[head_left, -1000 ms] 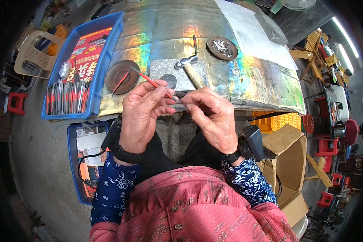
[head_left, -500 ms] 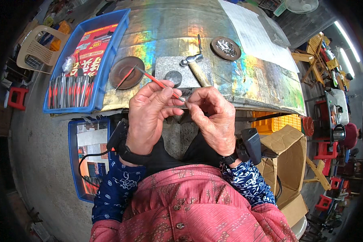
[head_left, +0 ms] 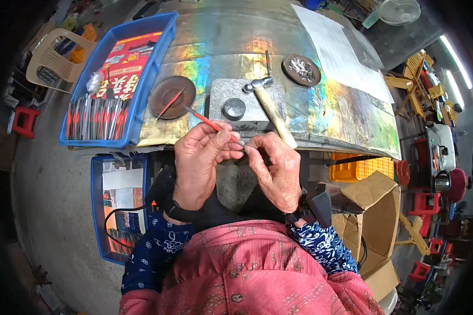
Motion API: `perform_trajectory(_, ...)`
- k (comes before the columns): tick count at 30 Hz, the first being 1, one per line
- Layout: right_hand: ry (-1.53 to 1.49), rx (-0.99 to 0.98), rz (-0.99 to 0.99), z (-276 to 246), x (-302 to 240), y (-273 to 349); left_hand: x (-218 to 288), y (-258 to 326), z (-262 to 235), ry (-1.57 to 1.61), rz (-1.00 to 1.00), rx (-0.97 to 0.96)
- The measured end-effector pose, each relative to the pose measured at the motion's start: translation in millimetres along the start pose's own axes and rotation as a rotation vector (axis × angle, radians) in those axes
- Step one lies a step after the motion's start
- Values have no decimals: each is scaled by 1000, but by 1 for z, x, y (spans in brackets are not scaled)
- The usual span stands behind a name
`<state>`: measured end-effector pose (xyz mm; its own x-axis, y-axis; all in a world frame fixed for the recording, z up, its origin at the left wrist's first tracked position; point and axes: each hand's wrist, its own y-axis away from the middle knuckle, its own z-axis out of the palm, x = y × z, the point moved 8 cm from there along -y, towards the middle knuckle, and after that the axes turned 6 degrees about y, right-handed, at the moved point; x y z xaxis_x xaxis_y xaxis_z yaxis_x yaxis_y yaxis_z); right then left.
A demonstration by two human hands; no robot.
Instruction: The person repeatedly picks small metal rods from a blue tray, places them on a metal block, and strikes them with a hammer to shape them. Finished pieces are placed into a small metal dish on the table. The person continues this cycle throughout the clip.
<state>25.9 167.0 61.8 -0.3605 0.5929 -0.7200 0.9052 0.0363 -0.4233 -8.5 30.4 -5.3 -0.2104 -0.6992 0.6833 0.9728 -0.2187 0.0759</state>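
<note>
My left hand [head_left: 199, 157] is closed in a pinch around a slim red rod [head_left: 207, 122] with a dark far tip and a silvery near end. That near end meets the pinched thumb and forefinger of my right hand [head_left: 273, 167]; any small piece between them is too tiny to make out. Beyond my hands, a speckled grey stone block [head_left: 220, 90] carries a round dark metal disc [head_left: 234, 108] and a hammer [head_left: 269, 110] with a wooden handle. To the left, a brown dish [head_left: 177, 88] has a similar red rod [head_left: 170, 103] lying across it.
A second brown dish [head_left: 301, 70] holds small silvery pieces. At the left stands a blue tray [head_left: 136, 118] with many red and grey rods; another blue tray [head_left: 95, 210] is below. White sheets [head_left: 341, 58] lie at the right. A cardboard box [head_left: 376, 210] and yellow crate [head_left: 365, 167] stand lower right.
The view has shifted, so the table sits slightly lower and farther right. My hands have dropped a little, showing more of the block and hammer handle. Both pinches stay together at the red rod's end.
</note>
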Motion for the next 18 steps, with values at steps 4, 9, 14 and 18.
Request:
perform_trajectory(4, 25, -8, 64, 7, 6, -6, 4, -8, -2, -63, 40, 4)
perform_trajectory(9, 111, 23, -29, -1, 4, -17, 10, -23, -1, -40, 76, 19)
perform_trajectory(14, 507, 84, -90, -26, 13, -20, 28, -45, -3, -213, 189, 10)
perform_trajectory(18, 674, -11, -59, -31, 28, -18, 32, -53, 5, -379, 295, -29)
